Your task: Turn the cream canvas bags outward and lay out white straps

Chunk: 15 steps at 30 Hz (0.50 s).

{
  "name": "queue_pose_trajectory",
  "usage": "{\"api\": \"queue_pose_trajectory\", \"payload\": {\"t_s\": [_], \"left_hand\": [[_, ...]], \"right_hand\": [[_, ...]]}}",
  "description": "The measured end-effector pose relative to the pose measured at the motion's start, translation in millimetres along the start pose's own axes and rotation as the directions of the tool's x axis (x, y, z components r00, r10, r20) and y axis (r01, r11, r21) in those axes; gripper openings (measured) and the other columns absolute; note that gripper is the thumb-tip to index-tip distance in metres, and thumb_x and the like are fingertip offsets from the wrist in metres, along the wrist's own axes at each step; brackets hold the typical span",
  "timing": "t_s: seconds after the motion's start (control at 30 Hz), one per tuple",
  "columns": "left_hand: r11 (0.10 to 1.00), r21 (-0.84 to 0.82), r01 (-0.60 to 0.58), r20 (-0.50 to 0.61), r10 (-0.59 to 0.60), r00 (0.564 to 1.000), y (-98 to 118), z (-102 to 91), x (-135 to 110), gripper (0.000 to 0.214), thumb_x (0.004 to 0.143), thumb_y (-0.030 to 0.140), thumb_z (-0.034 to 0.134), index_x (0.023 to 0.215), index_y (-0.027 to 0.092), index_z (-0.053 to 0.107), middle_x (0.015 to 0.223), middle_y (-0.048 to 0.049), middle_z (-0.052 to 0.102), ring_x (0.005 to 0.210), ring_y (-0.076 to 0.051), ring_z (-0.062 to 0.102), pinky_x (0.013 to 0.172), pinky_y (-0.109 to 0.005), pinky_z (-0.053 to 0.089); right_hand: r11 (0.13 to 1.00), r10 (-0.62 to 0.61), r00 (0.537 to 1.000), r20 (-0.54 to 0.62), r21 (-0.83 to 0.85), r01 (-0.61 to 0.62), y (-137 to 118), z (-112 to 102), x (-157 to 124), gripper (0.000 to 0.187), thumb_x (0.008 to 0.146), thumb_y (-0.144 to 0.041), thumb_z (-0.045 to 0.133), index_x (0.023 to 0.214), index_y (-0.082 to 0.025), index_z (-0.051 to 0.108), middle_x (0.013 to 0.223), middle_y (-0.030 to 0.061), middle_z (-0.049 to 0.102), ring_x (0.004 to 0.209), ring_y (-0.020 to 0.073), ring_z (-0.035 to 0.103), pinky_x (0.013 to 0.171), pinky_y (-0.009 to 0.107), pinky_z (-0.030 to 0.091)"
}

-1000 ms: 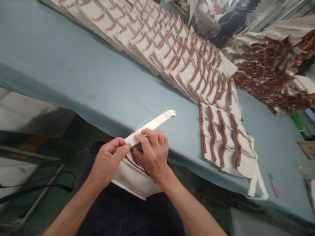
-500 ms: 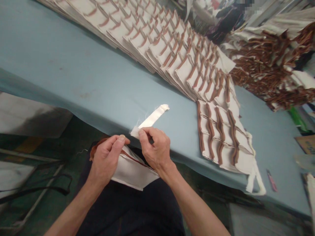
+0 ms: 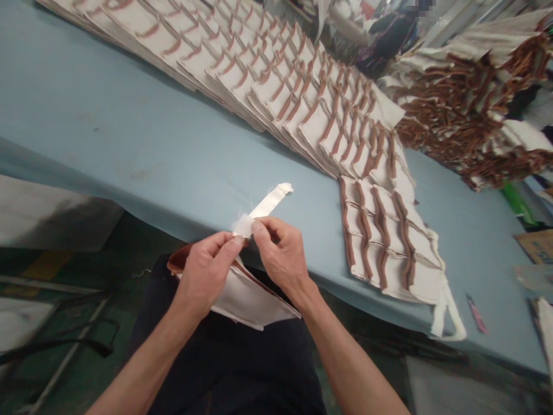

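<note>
My left hand [image 3: 209, 268] is closed, thumb against fingers, on the upper edge of a white fabric pouch [image 3: 257, 302] with brown trim, which hangs over my lap at the table's edge. My right hand [image 3: 283, 253] pinches a small, thin whitish piece [image 3: 243, 225] with frayed threads, close to my left fingertips. Beyond it a white strip of tape [image 3: 271, 200] lies slantwise on the blue table cover; whether the small piece is joined to it I cannot tell. My fingers hide part of the pouch's top edge.
Overlapping rows of white, brown-trimmed fabric pieces [image 3: 302, 104] run along the blue-covered table [image 3: 129, 127]. A smaller bundle [image 3: 380, 230] lies to the right, near a looped white tape [image 3: 451, 317] and a pink-handled tool [image 3: 476, 316]. Brown-edged fabric [image 3: 470, 115] is heaped behind.
My left hand has moved right and slightly up with the pouch, closing the gap to my right hand. The small whitish piece has shifted slightly right and up in my right fingers.
</note>
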<state>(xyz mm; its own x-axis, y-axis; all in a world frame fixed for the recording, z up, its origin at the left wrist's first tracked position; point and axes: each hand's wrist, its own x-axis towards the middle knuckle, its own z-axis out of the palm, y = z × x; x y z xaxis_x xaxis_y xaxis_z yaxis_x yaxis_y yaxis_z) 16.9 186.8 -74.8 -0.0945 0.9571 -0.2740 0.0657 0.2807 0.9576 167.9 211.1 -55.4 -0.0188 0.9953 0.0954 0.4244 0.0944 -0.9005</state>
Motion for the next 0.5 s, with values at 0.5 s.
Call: {"api": "queue_pose_trajectory", "payload": {"t_s": [0.5], "left_hand": [[0.994, 0.092, 0.060, -0.109, -0.050, 0.993, -15, -10.0, -10, 0.061, 0.098, 0.078, 0.059, 0.081, 0.023, 0.080, 0.070, -0.0033, 0.076, 0.073, -0.028, 0.072, 0.069, -0.035, 0.055]], "right_hand": [[0.949, -0.235, 0.967, 0.093, -0.191, 0.250, 7, -9, -1, 0.025, 0.103, -0.019, 0.062, 0.093, -0.024, 0.085, 0.108, 0.0033, 0.091, 0.105, 0.0216, 0.083, 0.098, 0.039, 0.061]]}}
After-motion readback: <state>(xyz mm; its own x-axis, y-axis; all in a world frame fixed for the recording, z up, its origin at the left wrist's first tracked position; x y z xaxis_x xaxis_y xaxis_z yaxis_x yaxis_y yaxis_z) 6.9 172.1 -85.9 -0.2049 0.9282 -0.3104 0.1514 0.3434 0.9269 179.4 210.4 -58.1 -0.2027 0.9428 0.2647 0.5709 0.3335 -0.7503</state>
